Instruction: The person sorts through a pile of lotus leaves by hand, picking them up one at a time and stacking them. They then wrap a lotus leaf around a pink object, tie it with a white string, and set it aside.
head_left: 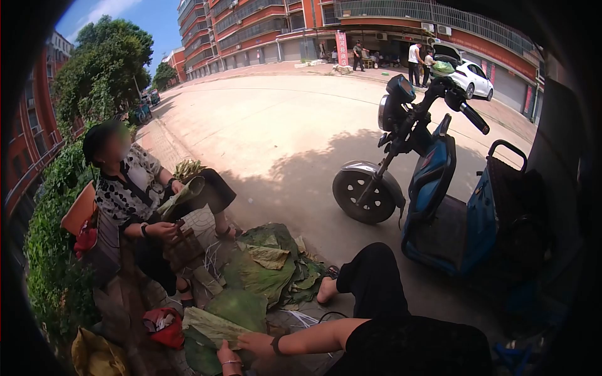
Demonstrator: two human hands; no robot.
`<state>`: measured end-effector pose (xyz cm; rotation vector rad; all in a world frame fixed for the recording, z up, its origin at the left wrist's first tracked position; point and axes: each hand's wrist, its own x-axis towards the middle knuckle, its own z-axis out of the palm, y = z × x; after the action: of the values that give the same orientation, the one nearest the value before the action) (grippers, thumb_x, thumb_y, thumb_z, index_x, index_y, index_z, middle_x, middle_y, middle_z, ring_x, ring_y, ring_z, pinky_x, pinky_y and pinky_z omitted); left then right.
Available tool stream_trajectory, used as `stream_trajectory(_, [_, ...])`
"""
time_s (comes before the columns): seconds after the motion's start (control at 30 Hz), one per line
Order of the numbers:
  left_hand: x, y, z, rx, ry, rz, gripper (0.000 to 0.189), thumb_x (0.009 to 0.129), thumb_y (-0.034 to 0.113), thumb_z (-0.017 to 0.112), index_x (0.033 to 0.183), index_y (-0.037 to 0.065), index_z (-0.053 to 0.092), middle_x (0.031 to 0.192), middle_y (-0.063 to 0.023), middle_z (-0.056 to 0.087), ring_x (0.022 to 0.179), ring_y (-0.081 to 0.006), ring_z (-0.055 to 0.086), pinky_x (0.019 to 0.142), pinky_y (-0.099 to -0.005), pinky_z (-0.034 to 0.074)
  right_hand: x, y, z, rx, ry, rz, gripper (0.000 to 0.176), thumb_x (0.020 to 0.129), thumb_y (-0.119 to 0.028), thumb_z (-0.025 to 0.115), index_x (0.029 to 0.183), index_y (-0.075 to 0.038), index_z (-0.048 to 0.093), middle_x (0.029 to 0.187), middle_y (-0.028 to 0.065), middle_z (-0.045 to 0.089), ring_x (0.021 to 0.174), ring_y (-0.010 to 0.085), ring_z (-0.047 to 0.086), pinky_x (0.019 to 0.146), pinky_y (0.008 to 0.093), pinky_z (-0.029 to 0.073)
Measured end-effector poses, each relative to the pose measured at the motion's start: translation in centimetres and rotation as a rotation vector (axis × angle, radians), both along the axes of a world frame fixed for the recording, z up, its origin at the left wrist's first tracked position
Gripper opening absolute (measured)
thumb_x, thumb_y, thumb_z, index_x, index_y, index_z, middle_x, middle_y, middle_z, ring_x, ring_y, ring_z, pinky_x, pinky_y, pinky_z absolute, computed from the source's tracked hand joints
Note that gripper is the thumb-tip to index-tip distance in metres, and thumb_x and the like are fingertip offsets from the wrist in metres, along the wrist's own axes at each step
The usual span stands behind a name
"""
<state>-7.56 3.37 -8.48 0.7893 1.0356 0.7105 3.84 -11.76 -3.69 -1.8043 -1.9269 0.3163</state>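
Large green leaves (260, 269) lie in a pile on the ground in front of me. At the bottom, my right hand (256, 344) rests at the edge of a folded pale green leaf (213, 326), its fingers blurred. Close beside it, my left hand (227, 355) touches the lower edge of the same leaf. Whether either hand grips the leaf is too small to tell. More flat green leaves (204, 355) lie beneath. White strips (301, 318) lie to the right of the leaves.
A seated person (135, 188) at the left holds a folded leaf (182, 197). A red bag (164, 327) and a yellow bag (97, 354) lie lower left. A blue electric scooter (433, 188) stands at the right. People and a white car (470, 78) are far back.
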Motion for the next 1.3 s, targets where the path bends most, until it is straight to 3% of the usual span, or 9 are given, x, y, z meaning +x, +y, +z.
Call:
stream_trajectory(0.27, [0.2, -0.3, 0.2, 0.022, 0.001, 0.005, 0.028, 0.096, 0.016, 0.053, 0.114, -0.004, 0.057, 0.110, -0.0140, 0.063, 0.095, -0.0286, 0.062, 0.084, -0.0427, 0.050, 0.0, 0.5, -1.1, 0.057, 0.003, -0.004, 0.048, 0.079, -0.014, 0.059, 0.126, -0.003, 0.050, 0.133, 0.0204, 0.046, 0.124, 0.0364, 0.046, 0.103, 0.0421, 0.040])
stream_trajectory(0.67, [0.2, -0.1, 0.4, -0.007, -0.013, -0.016, 0.029, 0.094, 0.010, 0.056, 0.117, -0.008, 0.053, 0.110, -0.0143, 0.063, 0.093, -0.0270, 0.062, 0.081, -0.0396, 0.052, -0.1, 0.2, -0.6, 0.035, 0.000, -0.015, 0.048, 0.081, -0.013, 0.057, 0.127, -0.003, 0.048, 0.135, 0.0215, 0.045, 0.126, 0.0377, 0.044, 0.105, 0.0423, 0.038])
stream_trajectory(0.87, [0.3, -0.5, 1.1, 0.016, -0.003, -0.023, 0.028, 0.095, 0.014, 0.054, 0.114, -0.006, 0.056, 0.110, -0.0142, 0.064, 0.094, -0.0284, 0.063, 0.082, -0.0428, 0.052, 0.2, -0.2, 0.8, -0.025, 0.006, 0.019, 0.056, 0.076, -0.019, 0.065, 0.127, -0.003, 0.048, 0.136, 0.0217, 0.043, 0.127, 0.0378, 0.043, 0.104, 0.0422, 0.038])
stream_trajectory(0.97, [0.3, -0.5, 1.3, -0.030, -0.011, -0.003, 0.030, 0.095, 0.011, 0.054, 0.117, -0.009, 0.052, 0.110, -0.0154, 0.062, 0.092, -0.0277, 0.062, 0.079, -0.0408, 0.053, 0.2, -0.2, 1.0, -0.072, 0.051, 0.015, 0.062, 0.073, -0.023, 0.069, 0.127, -0.003, 0.047, 0.135, 0.0213, 0.043, 0.126, 0.0377, 0.043, 0.104, 0.0426, 0.038])
stream_trajectory(1.07, [0.3, -0.3, 0.8, 0.014, -0.003, -0.027, 0.027, 0.096, 0.014, 0.053, 0.112, -0.007, 0.056, 0.108, -0.0147, 0.064, 0.094, -0.0290, 0.062, 0.082, -0.0426, 0.051, 0.0, 0.5, -0.6, 0.086, 0.093, -0.001, 0.065, 0.063, -0.011, 0.072, 0.123, -0.002, 0.050, 0.128, 0.0201, 0.047, 0.119, 0.0368, 0.048, 0.100, 0.0430, 0.042])
stream_trajectory(1.17, [0.3, -0.2, 0.8, -0.007, -0.015, -0.012, 0.029, 0.096, 0.012, 0.054, 0.116, -0.009, 0.053, 0.111, -0.0159, 0.062, 0.092, -0.0281, 0.062, 0.078, -0.0407, 0.053, -0.1, 0.5, -1.5, 0.216, 0.057, -0.014, 0.065, 0.062, -0.010, 0.073, 0.122, -0.003, 0.050, 0.124, 0.0194, 0.048, 0.115, 0.0366, 0.049, 0.097, 0.0429, 0.043])
stream_trajectory(1.3, [0.3, -0.3, 0.9, -0.016, -0.019, -0.013, 0.029, 0.096, 0.013, 0.054, 0.116, -0.009, 0.053, 0.112, -0.0155, 0.062, 0.093, -0.0276, 0.061, 0.079, -0.0407, 0.053, -0.1, 0.5, -1.6, 0.176, 0.073, -0.011, 0.065, 0.060, -0.011, 0.073, 0.121, -0.003, 0.050, 0.124, 0.0195, 0.048, 0.115, 0.0369, 0.049, 0.097, 0.0430, 0.043])
